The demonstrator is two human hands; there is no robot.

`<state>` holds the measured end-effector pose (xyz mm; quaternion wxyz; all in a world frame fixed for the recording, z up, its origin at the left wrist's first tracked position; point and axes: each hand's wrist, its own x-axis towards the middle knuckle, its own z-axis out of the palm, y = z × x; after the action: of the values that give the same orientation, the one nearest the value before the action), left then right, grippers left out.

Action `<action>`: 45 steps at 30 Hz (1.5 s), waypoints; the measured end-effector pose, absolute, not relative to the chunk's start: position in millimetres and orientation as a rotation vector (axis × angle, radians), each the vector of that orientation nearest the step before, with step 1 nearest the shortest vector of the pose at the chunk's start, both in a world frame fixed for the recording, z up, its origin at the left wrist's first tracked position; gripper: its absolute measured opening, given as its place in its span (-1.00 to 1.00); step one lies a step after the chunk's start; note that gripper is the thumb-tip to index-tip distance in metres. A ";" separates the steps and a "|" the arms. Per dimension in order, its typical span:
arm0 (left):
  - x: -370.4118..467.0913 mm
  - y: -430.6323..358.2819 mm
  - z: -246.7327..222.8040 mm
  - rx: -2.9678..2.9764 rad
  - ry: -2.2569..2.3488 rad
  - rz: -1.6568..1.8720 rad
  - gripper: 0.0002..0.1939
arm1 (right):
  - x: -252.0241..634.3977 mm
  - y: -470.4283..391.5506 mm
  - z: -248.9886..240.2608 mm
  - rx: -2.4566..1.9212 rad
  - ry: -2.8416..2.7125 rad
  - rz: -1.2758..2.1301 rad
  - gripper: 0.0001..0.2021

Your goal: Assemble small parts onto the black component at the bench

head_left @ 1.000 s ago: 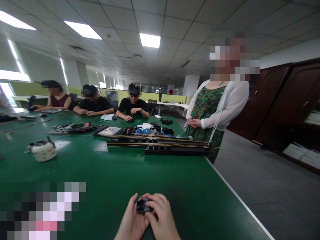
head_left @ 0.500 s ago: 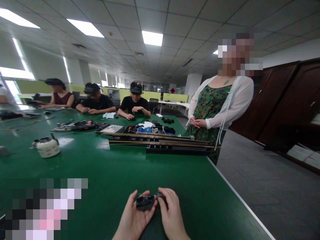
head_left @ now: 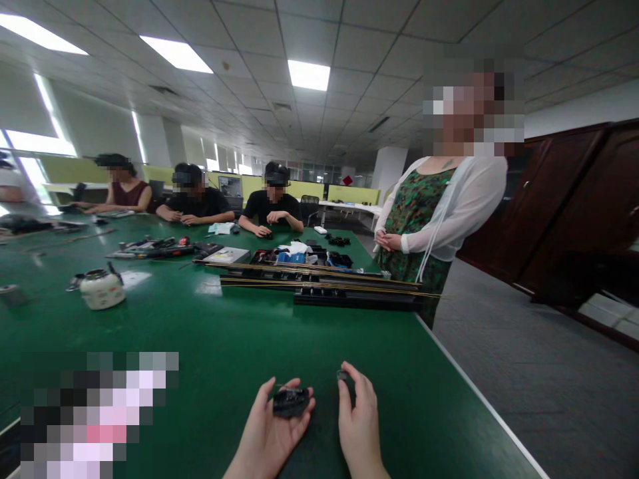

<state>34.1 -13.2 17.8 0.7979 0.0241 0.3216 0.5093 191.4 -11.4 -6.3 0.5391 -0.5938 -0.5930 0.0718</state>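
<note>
In my left hand (head_left: 277,429), palm up near the front of the table, lies a small black device (head_left: 291,402) with a thin wire or edge along its top. The fingers curl around its sides. A short gap to the right, my right hand (head_left: 360,412) pinches a small dark grey piece (head_left: 342,375) between thumb and fingertips. The kind of either part is too small to make out. Both hands are above the green tabletop (head_left: 214,372), and the two parts are apart.
Long black rails (head_left: 359,299) with thin brass-coloured rods lie across the table ahead. A cream pot (head_left: 102,289) stands at left, tools (head_left: 154,249) behind it. A person (head_left: 424,213) stands beyond the right table edge; several others sit at the far side.
My right hand has moved right, away from the black device, taking the small grey piece with it. My left hand still holds the device in nearly the same place.
</note>
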 end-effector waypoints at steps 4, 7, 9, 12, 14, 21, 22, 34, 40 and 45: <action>33.8 -13.7 18.8 0.051 0.698 1.087 -0.69 | 192.9 -10.9 -6.7 -1.416 -1.409 0.167 -0.73; 33.8 -14.7 18.9 0.048 0.699 1.088 -0.69 | 193.7 -12.0 -6.4 -1.404 -1.413 0.152 -0.73; 33.7 -15.3 18.6 0.046 0.697 1.089 -0.69 | 194.1 -12.7 -6.2 -1.391 -1.420 0.136 -0.74; 33.8 -14.9 18.5 0.044 0.687 1.088 -0.70 | 194.0 -13.1 -6.0 -1.368 -1.439 0.106 -0.73; 34.0 -14.2 18.6 0.040 0.681 1.088 -0.70 | 193.4 -13.1 -5.8 -1.363 -1.453 0.094 -0.73; 33.6 -14.4 18.0 0.021 0.665 1.100 -0.72 | 190.4 -14.8 -2.9 -1.349 -1.545 0.080 -0.77; 33.4 -14.4 18.1 0.019 0.664 1.102 -0.72 | 189.6 -15.3 -2.6 -1.350 -1.559 0.083 -0.77; 36.7 -13.6 16.8 0.020 0.633 1.148 -0.75 | 167.3 -27.2 5.3 -1.230 -1.763 0.224 -0.81; 36.4 -13.2 15.5 0.038 0.619 1.143 -0.72 | 157.9 -30.5 11.4 -1.130 -1.788 0.280 -0.77; 37.6 -14.3 15.8 0.052 0.622 1.148 -0.73 | 158.3 -31.2 16.5 -1.122 -1.781 0.250 -0.78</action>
<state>37.6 -14.3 15.8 0.7939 0.0244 0.2893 0.5342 158.3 -31.2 16.5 0.4890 -0.4619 -0.7328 0.1028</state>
